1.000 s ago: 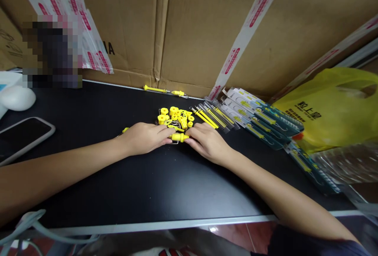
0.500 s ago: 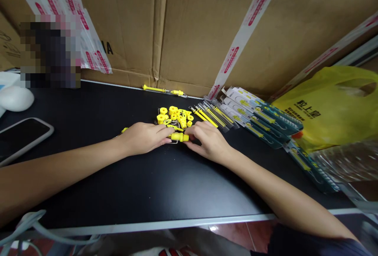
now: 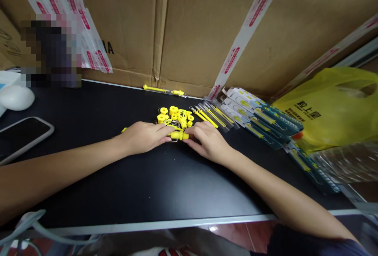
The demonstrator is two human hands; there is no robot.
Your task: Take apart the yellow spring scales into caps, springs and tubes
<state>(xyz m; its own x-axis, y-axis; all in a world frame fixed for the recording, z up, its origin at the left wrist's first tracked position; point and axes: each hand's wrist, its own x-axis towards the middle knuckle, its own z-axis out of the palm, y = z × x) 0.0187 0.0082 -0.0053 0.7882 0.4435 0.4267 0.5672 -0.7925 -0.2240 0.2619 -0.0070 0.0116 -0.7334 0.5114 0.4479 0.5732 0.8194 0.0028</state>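
Observation:
My left hand (image 3: 144,137) is closed around a long yellow tool (image 3: 177,135), whose far end pokes out on the left beside my wrist. My right hand (image 3: 206,140) pinches the tool's right tip between thumb and fingers. A thin wire loop hangs along the tool's near side. Just behind both hands lies a pile of yellow plastic parts (image 3: 173,115) with small metal wires and springs. Right of the pile are several clear tubes with yellow rods (image 3: 211,115).
A finished-looking yellow tool (image 3: 162,89) lies by the cardboard wall (image 3: 189,31). Packaged boxes (image 3: 260,118) and a yellow bag (image 3: 330,106) are at right. A phone (image 3: 23,138) and a white rounded object (image 3: 17,97) sit at left.
The held tool's right end has shifted very slightly up, and its wire loop shows lower and flatter. Both hands keep their hold in nearly the same place.

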